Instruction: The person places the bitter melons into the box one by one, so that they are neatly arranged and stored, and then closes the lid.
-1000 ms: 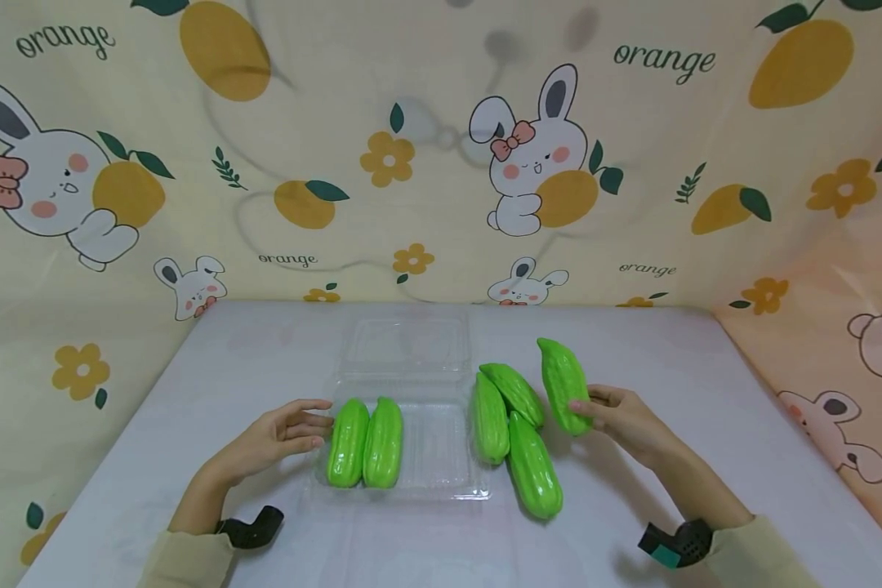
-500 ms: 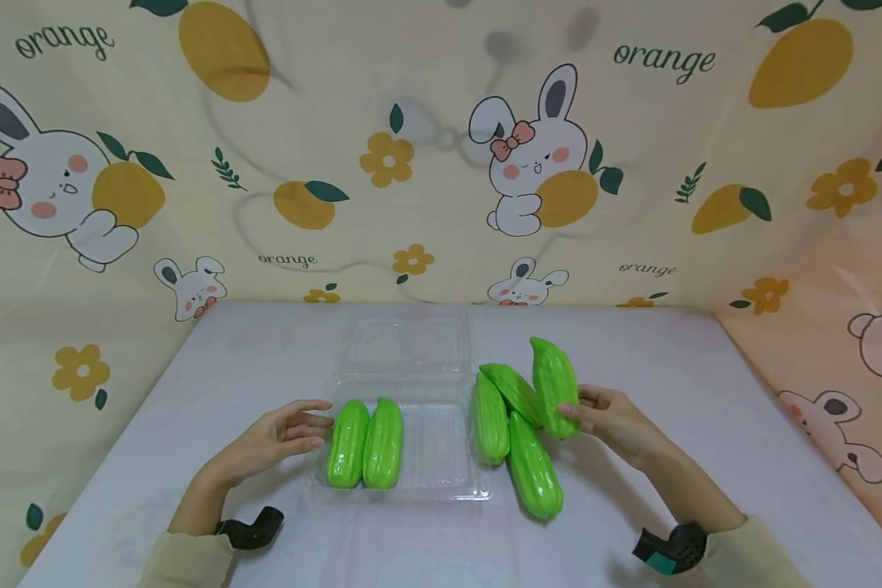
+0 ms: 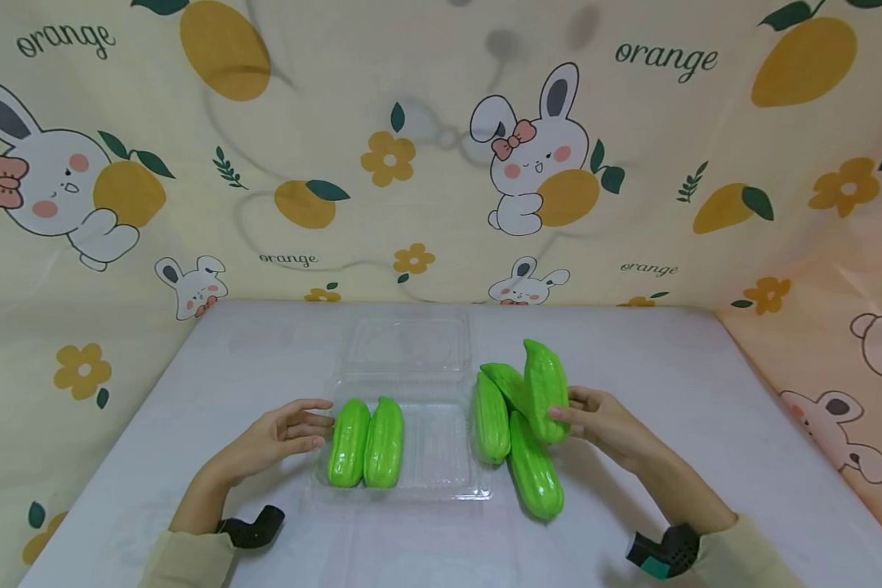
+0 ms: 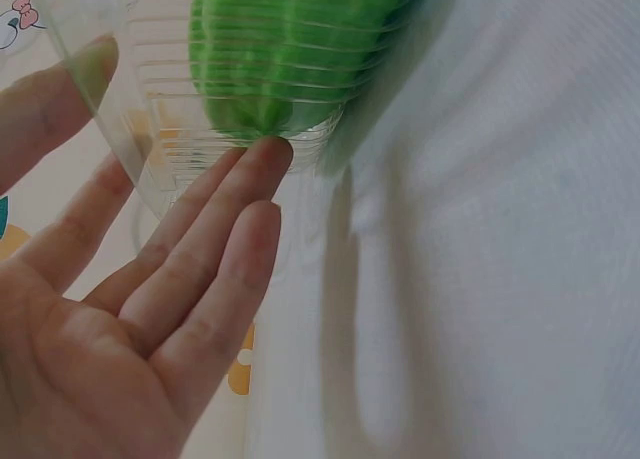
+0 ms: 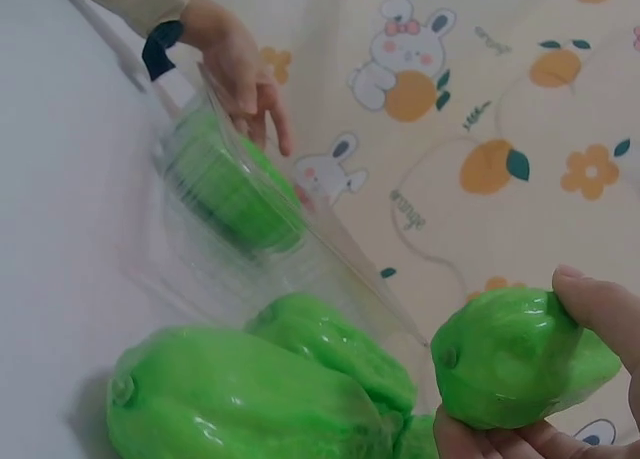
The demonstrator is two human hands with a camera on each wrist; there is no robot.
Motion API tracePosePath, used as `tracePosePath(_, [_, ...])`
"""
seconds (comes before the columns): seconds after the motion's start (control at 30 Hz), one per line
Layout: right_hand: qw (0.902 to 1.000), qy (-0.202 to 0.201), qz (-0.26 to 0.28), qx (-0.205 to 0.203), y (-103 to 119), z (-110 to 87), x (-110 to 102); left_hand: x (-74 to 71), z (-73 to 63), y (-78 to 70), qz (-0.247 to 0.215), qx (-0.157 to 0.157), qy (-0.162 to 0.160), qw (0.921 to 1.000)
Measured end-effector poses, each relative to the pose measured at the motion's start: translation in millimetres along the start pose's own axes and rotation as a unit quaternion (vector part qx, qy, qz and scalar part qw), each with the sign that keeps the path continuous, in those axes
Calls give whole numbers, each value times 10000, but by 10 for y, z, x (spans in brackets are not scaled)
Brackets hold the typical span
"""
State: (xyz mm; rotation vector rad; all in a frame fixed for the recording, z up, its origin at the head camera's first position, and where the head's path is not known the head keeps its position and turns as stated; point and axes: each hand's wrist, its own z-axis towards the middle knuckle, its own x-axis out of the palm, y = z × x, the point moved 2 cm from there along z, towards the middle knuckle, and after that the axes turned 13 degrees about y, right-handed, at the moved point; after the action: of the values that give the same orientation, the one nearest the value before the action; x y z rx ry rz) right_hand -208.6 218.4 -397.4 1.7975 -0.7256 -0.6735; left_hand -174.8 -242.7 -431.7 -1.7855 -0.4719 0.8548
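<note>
Nearest were the left sleeve (image 3: pixel 191 559) and right sleeve (image 3: pixel 750 555), both beige, with a black left camera (image 3: pixel 256 528) and right camera (image 3: pixel 665 551) at the wrists.

Beyond them, on the white desk (image 3: pixel 265 351), the nearest loose gourd (image 3: pixel 536 474) lay at a slant: plump, bright green, rounded at its near end, its glossy skin shallowly ridged lengthwise. The left loose gourd (image 3: pixel 492 420) and rear loose gourd (image 3: pixel 501 380) clustered with it just right of the box.

The right hand (image 3: pixel 603 420) was clamped on the held gourd (image 3: pixel 544 384), thumb on one side and fingers on the other, pinching it near its broad end. That gourd was raised over the cluster, its tapered, slightly bent tip pointing away from the person, and hid part of the rear one. The left hand (image 3: pixel 279 433) held nothing; its fingers were apart and loosely extended at the box's left wall, and whether the tips touched the plastic I could not tell.

The box (image 3: pixel 441 441) was thin, clear plastic with ribbed walls. In its left half the outer gourd (image 3: pixel 349 445) and inner gourd (image 3: pixel 384 445) lay side by side, lengthwise. Its rectangular, round-cornered lid (image 3: pixel 412 347) lay open behind. Farthest off, a cream cloth (image 3: pixel 441 49) hung, printed with rabbits, oranges and flowers.
</note>
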Motion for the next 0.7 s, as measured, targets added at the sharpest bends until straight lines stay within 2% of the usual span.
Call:
tracePosePath(0.4, [9999,-36,-42,155,58,24,158,1,2,1,-7,-19,-3,10000])
tracePosePath(0.7, [9999,52,-113,90,70,69,284,-5,5,-1,-42,-6,7,10000])
